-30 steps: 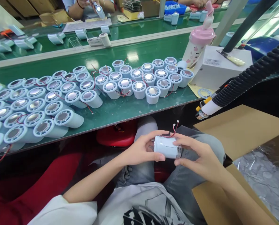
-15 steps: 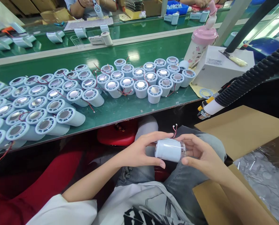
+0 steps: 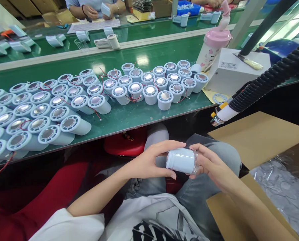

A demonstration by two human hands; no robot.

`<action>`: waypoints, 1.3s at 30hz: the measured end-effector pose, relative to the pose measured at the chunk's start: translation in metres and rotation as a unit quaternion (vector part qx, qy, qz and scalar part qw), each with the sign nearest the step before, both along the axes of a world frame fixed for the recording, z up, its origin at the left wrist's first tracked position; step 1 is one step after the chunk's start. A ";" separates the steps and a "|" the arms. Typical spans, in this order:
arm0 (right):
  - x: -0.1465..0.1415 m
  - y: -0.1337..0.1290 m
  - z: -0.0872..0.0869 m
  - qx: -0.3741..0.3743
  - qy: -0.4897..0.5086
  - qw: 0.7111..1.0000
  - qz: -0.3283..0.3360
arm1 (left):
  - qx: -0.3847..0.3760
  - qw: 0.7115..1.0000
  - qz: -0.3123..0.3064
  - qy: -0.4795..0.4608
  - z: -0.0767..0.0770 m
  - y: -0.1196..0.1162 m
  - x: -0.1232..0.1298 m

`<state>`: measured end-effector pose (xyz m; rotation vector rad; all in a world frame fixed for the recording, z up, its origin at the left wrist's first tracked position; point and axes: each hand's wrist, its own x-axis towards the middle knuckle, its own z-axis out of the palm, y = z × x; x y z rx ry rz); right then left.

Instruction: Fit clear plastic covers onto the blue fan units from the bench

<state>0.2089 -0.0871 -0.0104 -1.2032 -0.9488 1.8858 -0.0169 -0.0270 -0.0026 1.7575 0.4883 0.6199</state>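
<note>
Above my lap, a light-blue cylindrical housing [image 3: 181, 160] lies on its side between my hands. My left hand [image 3: 149, 162] grips its left end, thumb below and fingers over the top. At the other end, the fingers of my right hand [image 3: 208, 162] are closed around a clear plastic sleeve [image 3: 196, 162] that sticks out past the housing. The fingertips behind the sleeve are partly hidden. Similar light-blue housings [image 3: 149, 95] with round silver discs and thin red wires stand in rows on the green bench [image 3: 129, 115] ahead.
A cardboard box [image 3: 262, 140] of clear plastic pieces [image 3: 280, 187] is at my right. A black flexible hose [image 3: 267, 80] hangs over it. A grey box [image 3: 235, 72] and a pink-lidded bottle [image 3: 215, 43] stand on the bench. Across it, a co-worker's hands [image 3: 99, 11] handle a blue part.
My right fingers have curled in closer around the sleeve end, with the thumb moved. Wires seen above that hand are now out of sight. The co-worker's hands have moved apart.
</note>
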 end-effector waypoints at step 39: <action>0.001 -0.003 -0.004 0.138 0.010 0.990 0.024 | -0.194 0.981 0.005 0.009 0.012 -0.008 -0.007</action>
